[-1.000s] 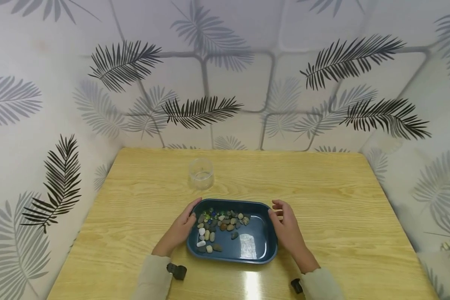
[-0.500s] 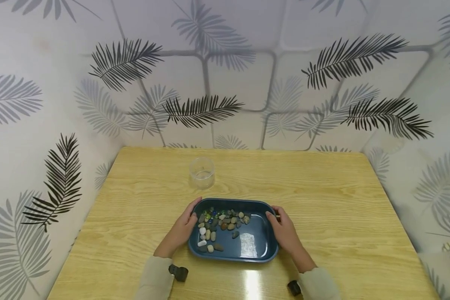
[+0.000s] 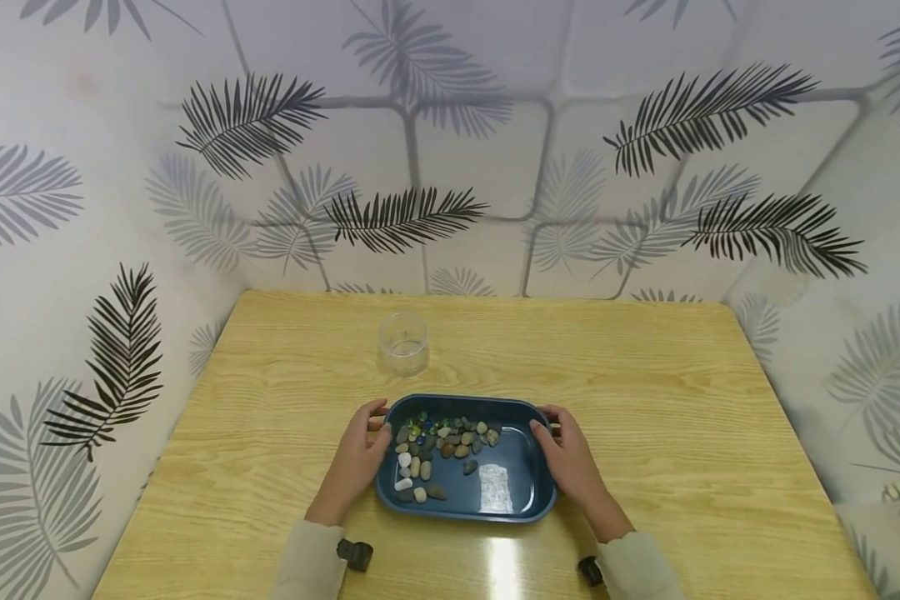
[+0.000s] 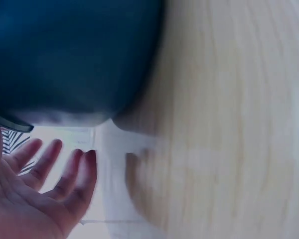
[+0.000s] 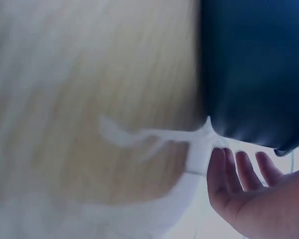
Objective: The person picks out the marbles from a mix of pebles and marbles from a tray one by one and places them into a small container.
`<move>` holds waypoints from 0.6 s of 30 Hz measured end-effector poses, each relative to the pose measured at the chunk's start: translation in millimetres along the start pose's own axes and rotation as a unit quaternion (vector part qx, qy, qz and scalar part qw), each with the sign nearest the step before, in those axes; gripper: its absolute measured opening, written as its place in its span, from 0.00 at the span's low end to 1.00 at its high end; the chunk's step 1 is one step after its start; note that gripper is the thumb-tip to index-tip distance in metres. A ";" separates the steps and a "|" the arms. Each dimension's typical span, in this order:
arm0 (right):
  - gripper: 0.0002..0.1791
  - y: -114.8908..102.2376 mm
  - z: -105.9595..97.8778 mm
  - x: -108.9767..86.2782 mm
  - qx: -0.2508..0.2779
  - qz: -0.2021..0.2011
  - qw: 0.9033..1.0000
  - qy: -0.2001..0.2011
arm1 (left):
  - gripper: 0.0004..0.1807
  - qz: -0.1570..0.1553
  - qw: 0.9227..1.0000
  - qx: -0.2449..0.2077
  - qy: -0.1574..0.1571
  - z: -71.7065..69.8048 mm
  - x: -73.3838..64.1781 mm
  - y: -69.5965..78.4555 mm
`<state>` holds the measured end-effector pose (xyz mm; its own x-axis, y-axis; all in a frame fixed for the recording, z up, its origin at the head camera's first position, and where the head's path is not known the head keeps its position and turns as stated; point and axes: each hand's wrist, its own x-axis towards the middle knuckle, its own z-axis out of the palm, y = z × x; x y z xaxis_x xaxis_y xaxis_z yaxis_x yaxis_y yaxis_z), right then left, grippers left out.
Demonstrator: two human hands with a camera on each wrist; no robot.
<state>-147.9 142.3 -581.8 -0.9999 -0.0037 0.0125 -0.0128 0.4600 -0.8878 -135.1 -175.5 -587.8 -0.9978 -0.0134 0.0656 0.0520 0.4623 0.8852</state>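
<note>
Head view shows us the blue tray (image 3: 513,467) on the wooden table (image 3: 682,417), nearer its front edge than its back. Our left hand (image 3: 358,450) and right hand (image 3: 572,462) flank its short ends, thumbs at the rim; both wrist views show our fingers loosely extended, a gap between them and the tray wall. Pebbles (image 3: 447,450) crowd its left and far sides, leaving bare floor rightward. Beyond its far-left corner, a clear glass (image 3: 404,358) stands apart. We have tabletop stretching wide on both sides.
</note>
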 end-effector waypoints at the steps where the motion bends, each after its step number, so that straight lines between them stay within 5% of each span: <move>1: 0.23 -1.9 -1.5 0.0 -0.004 -0.008 1.000 0.006 | 0.23 -0.012 1.000 -0.008 0.000 -0.7 -1.5 0.2; 12: 0.20 -35.8 -14.8 -0.3 -0.043 -0.117 0.991 0.049 | 0.33 -0.091 0.991 -0.077 -0.055 -16.8 -20.9 1.9; 18: 0.17 -50.3 -6.7 -1.9 -0.066 -0.159 0.985 0.030 | 0.36 -0.119 0.964 -0.195 -0.137 -23.6 -19.7 -3.0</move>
<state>-145.3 125.1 -534.1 -0.9435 -0.1147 0.3109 -0.3203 0.5558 -0.7671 -114.6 -197.6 -580.9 -0.9543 0.1821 -0.2369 -0.2205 0.1056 0.9697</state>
